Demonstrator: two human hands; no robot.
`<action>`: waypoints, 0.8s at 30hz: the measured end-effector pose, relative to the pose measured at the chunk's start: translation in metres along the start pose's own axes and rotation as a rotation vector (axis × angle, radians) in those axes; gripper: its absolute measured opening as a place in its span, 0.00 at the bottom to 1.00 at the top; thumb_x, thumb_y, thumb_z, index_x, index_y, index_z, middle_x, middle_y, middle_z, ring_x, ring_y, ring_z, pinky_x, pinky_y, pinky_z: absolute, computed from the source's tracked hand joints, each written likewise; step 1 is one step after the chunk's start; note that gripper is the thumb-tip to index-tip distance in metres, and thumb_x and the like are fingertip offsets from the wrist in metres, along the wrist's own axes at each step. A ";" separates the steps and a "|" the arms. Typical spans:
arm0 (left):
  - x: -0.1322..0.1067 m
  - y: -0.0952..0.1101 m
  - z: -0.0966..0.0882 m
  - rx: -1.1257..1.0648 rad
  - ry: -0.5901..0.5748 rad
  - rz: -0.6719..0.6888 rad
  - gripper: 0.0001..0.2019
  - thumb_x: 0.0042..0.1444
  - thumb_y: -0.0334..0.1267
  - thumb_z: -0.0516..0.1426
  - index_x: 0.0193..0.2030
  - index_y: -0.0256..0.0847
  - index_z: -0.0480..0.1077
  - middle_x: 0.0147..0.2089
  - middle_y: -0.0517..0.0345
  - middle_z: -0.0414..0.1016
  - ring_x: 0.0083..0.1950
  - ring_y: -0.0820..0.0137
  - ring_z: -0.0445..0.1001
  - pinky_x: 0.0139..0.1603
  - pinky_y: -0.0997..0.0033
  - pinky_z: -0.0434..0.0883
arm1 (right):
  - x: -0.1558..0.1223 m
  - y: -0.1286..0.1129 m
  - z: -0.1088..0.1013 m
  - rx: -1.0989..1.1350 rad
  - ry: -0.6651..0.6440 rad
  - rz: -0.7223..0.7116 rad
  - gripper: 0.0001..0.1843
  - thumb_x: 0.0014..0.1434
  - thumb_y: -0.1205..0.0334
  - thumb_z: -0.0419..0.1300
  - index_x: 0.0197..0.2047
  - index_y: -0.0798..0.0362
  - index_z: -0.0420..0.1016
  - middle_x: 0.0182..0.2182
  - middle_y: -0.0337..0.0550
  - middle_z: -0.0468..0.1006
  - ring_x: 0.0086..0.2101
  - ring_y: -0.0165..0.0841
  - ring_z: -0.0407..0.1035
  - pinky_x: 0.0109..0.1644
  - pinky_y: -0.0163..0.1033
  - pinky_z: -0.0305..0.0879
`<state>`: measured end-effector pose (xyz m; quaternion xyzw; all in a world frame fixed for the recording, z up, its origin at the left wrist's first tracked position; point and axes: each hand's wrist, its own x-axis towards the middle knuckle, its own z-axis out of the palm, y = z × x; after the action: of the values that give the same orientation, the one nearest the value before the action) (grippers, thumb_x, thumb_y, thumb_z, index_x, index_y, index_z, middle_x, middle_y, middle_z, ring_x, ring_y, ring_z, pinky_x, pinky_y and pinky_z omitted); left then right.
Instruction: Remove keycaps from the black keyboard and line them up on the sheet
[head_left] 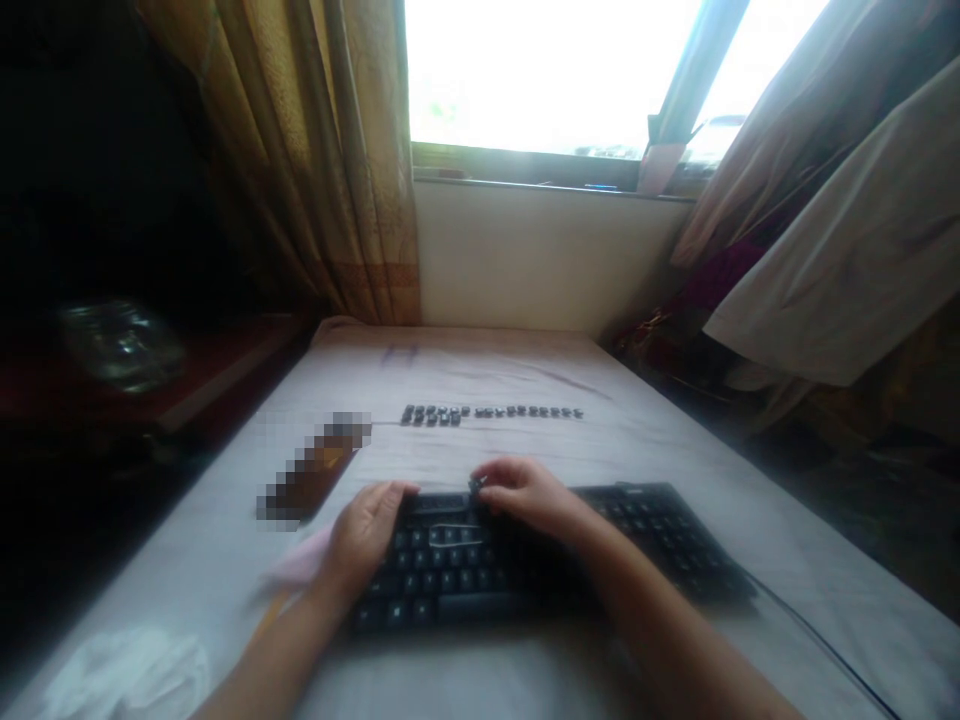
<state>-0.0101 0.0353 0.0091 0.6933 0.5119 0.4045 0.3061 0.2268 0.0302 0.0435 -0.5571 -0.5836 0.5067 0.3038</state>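
Note:
A black keyboard (645,540) lies on a table covered with a pale cloth (675,420). My left hand (364,535) grips the keyboard's upper left corner, fingers curled over the edge. My right hand (525,492) hovers over the top row, fingers pinched on a small dark keycap (475,484). Beyond the keyboard, rows of loose dark keycaps (491,413) are laid out on the cloth.
A brown flat object (315,478), partly blurred out, lies left of the keyboard. A pink cloth (304,565) sits under my left wrist and a white crumpled cloth (127,675) at the near left. The keyboard cable (817,640) trails right. Curtains and a window stand behind.

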 end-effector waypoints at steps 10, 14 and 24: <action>-0.001 -0.003 0.000 -0.013 0.016 0.000 0.19 0.60 0.49 0.49 0.37 0.42 0.78 0.40 0.53 0.81 0.46 0.60 0.77 0.53 0.59 0.70 | 0.031 -0.014 -0.015 -0.758 0.077 -0.085 0.20 0.55 0.70 0.55 0.49 0.51 0.77 0.38 0.43 0.81 0.39 0.33 0.73 0.44 0.34 0.64; -0.001 -0.003 0.000 -0.023 0.017 0.001 0.18 0.61 0.48 0.49 0.38 0.43 0.78 0.40 0.53 0.80 0.46 0.61 0.77 0.52 0.59 0.70 | 0.051 -0.014 -0.022 -0.826 0.019 -0.082 0.21 0.51 0.70 0.59 0.50 0.52 0.75 0.37 0.43 0.81 0.36 0.33 0.72 0.39 0.33 0.63; -0.001 -0.005 0.001 -0.034 0.009 0.004 0.18 0.60 0.48 0.49 0.38 0.42 0.78 0.40 0.53 0.80 0.46 0.61 0.76 0.53 0.59 0.70 | 0.050 -0.004 -0.018 -0.882 0.167 -0.046 0.20 0.55 0.71 0.55 0.51 0.51 0.72 0.42 0.42 0.80 0.39 0.31 0.72 0.43 0.33 0.63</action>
<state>-0.0118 0.0357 0.0040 0.6871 0.5052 0.4168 0.3145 0.2320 0.0836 0.0425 -0.6592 -0.7295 0.1561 0.0944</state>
